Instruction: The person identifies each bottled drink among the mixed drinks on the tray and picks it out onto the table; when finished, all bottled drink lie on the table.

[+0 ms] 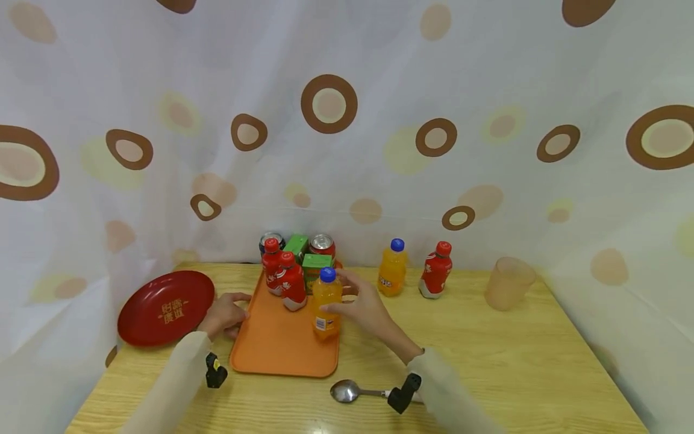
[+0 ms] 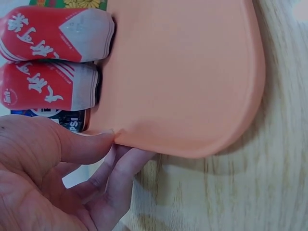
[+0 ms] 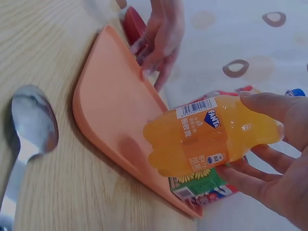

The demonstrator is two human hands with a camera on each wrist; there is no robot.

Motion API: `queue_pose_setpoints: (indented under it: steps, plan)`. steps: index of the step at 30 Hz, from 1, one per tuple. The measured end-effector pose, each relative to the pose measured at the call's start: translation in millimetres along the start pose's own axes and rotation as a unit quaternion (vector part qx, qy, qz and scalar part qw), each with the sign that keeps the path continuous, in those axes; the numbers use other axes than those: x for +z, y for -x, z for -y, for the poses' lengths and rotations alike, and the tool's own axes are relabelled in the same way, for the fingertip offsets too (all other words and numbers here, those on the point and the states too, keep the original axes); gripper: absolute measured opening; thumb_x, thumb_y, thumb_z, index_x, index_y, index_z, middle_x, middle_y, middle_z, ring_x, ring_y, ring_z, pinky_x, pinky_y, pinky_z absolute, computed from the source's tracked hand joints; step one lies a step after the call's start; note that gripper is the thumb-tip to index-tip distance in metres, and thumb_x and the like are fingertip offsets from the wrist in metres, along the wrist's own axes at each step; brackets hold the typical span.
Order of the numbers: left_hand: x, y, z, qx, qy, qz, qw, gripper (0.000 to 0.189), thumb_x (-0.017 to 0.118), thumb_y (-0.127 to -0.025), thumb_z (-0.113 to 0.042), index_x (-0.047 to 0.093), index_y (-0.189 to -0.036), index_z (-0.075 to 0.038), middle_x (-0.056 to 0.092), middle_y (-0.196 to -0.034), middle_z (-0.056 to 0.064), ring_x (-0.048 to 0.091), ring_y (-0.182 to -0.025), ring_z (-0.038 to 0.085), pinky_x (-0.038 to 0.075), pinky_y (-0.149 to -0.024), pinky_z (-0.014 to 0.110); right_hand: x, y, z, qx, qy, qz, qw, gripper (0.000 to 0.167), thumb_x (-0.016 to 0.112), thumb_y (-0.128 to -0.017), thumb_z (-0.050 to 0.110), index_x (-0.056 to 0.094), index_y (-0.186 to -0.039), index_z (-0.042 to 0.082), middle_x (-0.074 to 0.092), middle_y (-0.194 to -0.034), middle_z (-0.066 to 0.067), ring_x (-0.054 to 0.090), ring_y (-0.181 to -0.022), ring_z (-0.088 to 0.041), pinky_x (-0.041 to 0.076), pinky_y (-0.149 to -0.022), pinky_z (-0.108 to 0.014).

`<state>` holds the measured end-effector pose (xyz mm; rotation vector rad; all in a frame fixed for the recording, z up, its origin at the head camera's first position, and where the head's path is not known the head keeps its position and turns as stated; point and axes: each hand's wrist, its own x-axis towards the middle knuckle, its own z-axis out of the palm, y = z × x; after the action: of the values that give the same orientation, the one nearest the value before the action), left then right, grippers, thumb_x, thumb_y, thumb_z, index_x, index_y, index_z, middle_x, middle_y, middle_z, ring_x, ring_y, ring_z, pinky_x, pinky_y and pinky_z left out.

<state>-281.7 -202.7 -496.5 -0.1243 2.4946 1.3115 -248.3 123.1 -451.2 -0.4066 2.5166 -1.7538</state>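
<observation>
My right hand (image 1: pixel 364 306) grips an orange Fanta bottle (image 1: pixel 327 310) with a blue cap, held upright over the right part of the orange tray (image 1: pixel 282 349). The right wrist view shows thumb and fingers around the upper part of the bottle (image 3: pixel 202 134). At the tray's left edge, my left hand (image 2: pixel 82 163) pinches the rim, thumb on top and fingers beneath. Toward the tray's back stand two red-and-white bottles (image 1: pixel 293 283), two green cartons (image 1: pixel 317 265), a red can (image 1: pixel 322 244) and a dark Pepsi can (image 1: pixel 271 240).
On the left lies a red plate (image 1: pixel 157 307). Right of the tray stand another orange Fanta bottle (image 1: pixel 393 268), a red-and-white bottle (image 1: pixel 436 271) and a translucent cup (image 1: pixel 508 283). A metal spoon (image 1: pixel 347 391) lies near the front, partly under the right wrist. A patterned curtain (image 1: pixel 379 181) hangs behind.
</observation>
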Motion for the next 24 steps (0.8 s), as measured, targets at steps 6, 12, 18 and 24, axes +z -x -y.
queue_pose_setpoints:
  steps: [6,12,18,24]
  plan:
    - [5.9,-2.0,0.7,-0.020,0.018,0.011,0.9996,0.057,0.060,-0.093,0.004,0.049,-0.149,0.008,0.060,-0.069,0.004,0.048,-0.043,0.012,0.054,-0.048,0.028,-30.5,5.6,-8.9,0.023,0.025,-0.030,0.9990,0.077,0.087,-0.087,0.019,0.051,-0.155,0.010,0.062,-0.139,-0.017,0.063,-0.121,-0.036,0.058,-0.097,-0.048]
    - [7.0,-3.0,3.1,-0.022,0.020,0.008,0.9995,0.052,0.062,-0.094,0.002,0.051,-0.145,0.007,0.058,-0.073,0.006,0.052,-0.047,0.013,0.057,-0.051,0.030,-65.3,13.2,-17.4,0.033,0.080,-0.035,0.9957,0.080,0.086,-0.089,0.024,0.047,-0.156,0.009,0.059,-0.141,-0.022,0.060,-0.125,-0.040,0.054,-0.103,-0.053]
    - [1.7,-1.6,3.8,-0.022,0.015,0.007,0.9996,0.047,0.064,-0.097,0.000,0.053,-0.142,0.008,0.062,-0.083,0.010,0.059,-0.054,0.016,0.060,-0.055,0.032,-90.9,18.9,-29.9,0.026,0.101,-0.055,0.9930,0.079,0.085,-0.090,0.024,0.046,-0.155,0.003,0.057,-0.145,-0.024,0.059,-0.127,-0.044,0.053,-0.104,-0.056]
    - [-1.6,-0.4,-0.4,-0.027,-0.008,-0.001,0.9996,0.045,0.064,-0.097,-0.001,0.054,-0.140,0.006,0.055,-0.075,0.007,0.050,-0.049,0.014,0.056,-0.051,0.029,-100.1,21.2,-50.1,-0.002,0.090,-0.082,0.9926,0.077,0.084,-0.090,0.018,0.047,-0.156,0.009,0.058,-0.145,-0.021,0.059,-0.127,-0.043,0.054,-0.102,-0.056]
